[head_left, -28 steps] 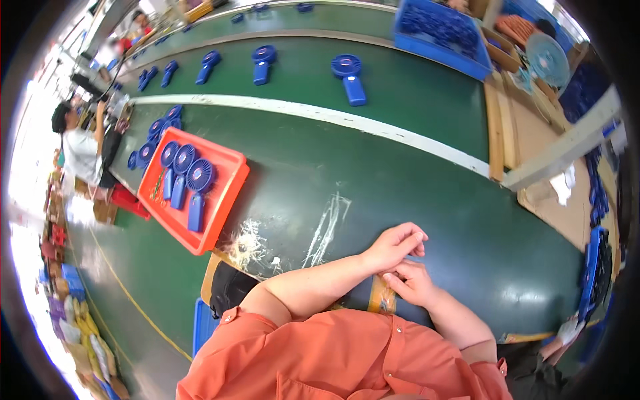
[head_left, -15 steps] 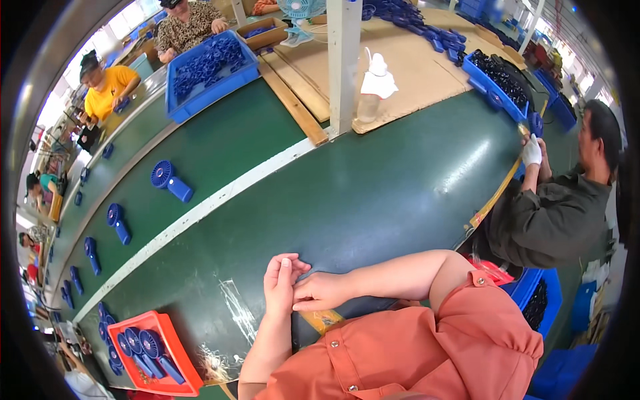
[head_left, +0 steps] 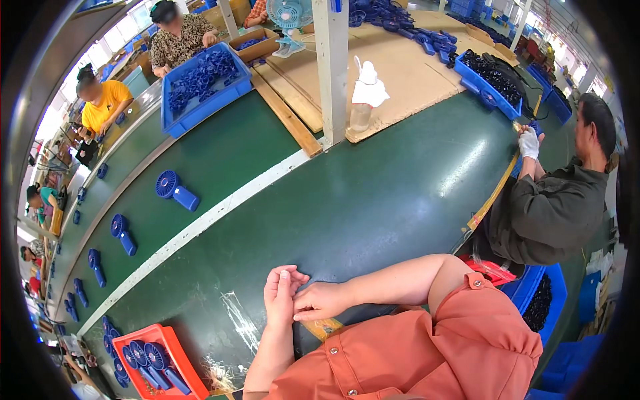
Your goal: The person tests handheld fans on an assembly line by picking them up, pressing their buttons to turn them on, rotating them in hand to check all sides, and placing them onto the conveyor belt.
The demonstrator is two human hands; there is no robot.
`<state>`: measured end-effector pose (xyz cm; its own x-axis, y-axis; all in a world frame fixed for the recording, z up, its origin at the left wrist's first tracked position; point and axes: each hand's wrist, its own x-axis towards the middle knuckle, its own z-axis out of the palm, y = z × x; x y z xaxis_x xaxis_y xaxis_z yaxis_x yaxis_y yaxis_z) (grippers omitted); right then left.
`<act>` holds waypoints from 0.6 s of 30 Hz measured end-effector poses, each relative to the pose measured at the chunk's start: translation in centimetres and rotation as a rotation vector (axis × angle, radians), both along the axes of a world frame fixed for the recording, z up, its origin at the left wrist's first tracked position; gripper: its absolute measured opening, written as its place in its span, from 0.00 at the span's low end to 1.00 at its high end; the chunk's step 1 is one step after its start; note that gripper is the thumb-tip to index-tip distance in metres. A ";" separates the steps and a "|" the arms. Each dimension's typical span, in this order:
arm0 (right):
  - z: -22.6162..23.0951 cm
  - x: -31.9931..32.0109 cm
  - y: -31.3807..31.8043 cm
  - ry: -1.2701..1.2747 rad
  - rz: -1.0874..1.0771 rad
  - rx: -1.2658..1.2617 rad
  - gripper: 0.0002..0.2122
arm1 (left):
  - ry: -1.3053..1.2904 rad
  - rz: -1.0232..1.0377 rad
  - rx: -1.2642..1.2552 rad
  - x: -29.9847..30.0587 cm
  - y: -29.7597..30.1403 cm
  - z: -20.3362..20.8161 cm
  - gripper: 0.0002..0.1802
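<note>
My left hand [head_left: 280,295] lies over the near part of the green table with its palm turned inward, fingers loosely bent and the thumb apart. It holds nothing. My right hand [head_left: 319,300] touches it near the palm and wrist, its fingers curled together and their undersides partly hidden. I see no object in it. Left of my hands, a red tray [head_left: 193,363] carries several blue handheld fans [head_left: 157,355]. More such fans lie in a row on the green belt beyond the white strip, the largest-looking a blue fan [head_left: 177,190].
A blue bin [head_left: 175,127] of blue parts stands far left. A white post [head_left: 331,73] rises beside a clear bottle [head_left: 361,115] on cardboard. On the right, a gloved co-worker [head_left: 553,207] handles a blue item near a bin of black parts [head_left: 493,77]. Other people sit along the far side.
The view has shifted slightly, so the scene sits lower. The fans on the belt have slid a little rightward. My hands keep their pose; the co-worker's hands have moved slightly.
</note>
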<state>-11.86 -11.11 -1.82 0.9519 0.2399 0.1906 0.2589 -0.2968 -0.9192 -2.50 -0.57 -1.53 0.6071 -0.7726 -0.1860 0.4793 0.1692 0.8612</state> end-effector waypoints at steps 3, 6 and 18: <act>0.0 0.0 0.0 -0.035 -0.027 0.034 0.09 | -0.003 -0.003 0.001 -0.1 -0.1 0.2 0.12; 0.0 -0.1 0.0 -0.044 -0.033 0.036 0.09 | -0.006 -0.005 0.008 -0.1 -0.2 0.2 0.12; -0.4 -0.1 0.1 0.002 -0.081 0.020 0.08 | -0.021 0.070 0.075 -0.7 -0.5 0.4 0.14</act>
<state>-11.97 -10.97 -2.27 0.9684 0.1582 0.1931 0.2333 -0.2986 -0.9254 -3.20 -1.11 -1.10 0.6638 -0.7123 -0.2282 0.4500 0.1366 0.8825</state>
